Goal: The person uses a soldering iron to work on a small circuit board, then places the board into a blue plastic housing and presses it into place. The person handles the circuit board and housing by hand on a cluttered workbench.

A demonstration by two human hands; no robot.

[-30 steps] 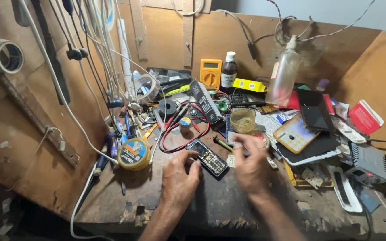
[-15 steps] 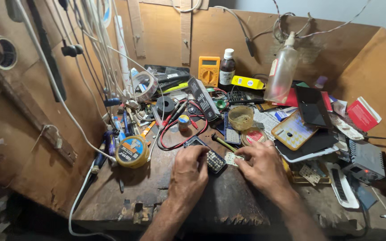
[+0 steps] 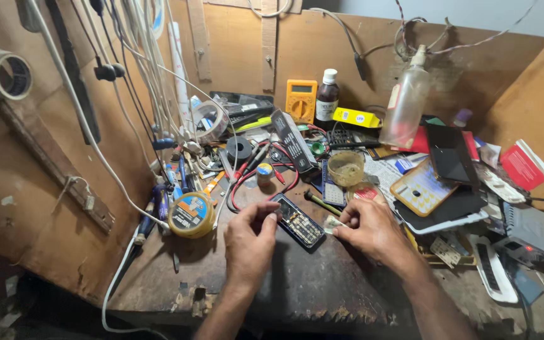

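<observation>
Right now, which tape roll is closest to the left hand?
The yellow roll lying flat on the bench, just left of the left hand. The clear roll leans further back; the pale one hangs on the wall.

On the cluttered wooden table (image 3: 322, 289), the left hand (image 3: 250, 242) touches an opened dark phone (image 3: 297, 221). The right hand (image 3: 373, 230) pinches a small part (image 3: 330, 224) just beside it. A yellow multimeter (image 3: 301, 100) stands behind.

Worn wooden workbench (image 3: 297, 296), plywood walls (image 3: 234, 56)

Front bench (image 3: 297, 289) open — clutter (image 3: 347, 151) behind.
</observation>
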